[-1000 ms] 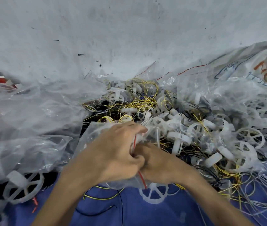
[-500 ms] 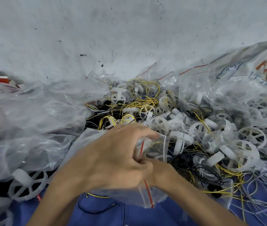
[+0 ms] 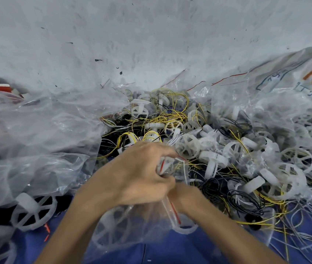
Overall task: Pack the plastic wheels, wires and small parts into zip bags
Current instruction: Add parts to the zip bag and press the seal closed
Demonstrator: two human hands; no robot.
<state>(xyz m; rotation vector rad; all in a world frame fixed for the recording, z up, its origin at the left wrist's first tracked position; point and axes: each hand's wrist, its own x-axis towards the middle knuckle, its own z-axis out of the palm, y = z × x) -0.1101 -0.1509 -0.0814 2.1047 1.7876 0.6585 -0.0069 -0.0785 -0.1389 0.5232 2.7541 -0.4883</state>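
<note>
Left forearm has swung right since half a second ago, so its wrist now sits closer over the right one, and a spoked wheel (image 3: pixel 111 232) now shows through the near part of the bag. Far left, heap of crumpled clear bags (image 3: pixel 37 130), with one white wheel (image 3: pixel 34 211) half under the plastic at its near edge. Centre: left hand (image 3: pixel 140 176) comes in from near left, back of hand up, wrist bent, fingers and thumb curled and pinching the mouth of the zip bag (image 3: pixel 143 223). Its red seal strip (image 3: pixel 175 211) runs down from the fingers toward near. The bag hangs below the hand over the blue cloth (image 3: pixel 170 252). Right hand (image 3: pixel 184 193) comes in from near right, tucked under the left and touching the bag mouth. Its fingers are hidden, so cannot tell its grip. Just beyond and right of the hands, a loose pile of white wheels (image 3: pixel 187 147) is tangled with yellow wires (image 3: pixel 172 115) and black wires (image 3: pixel 244 201). Far right, a printed sack (image 3: pixel 303 77) lies over more wheels.
</note>
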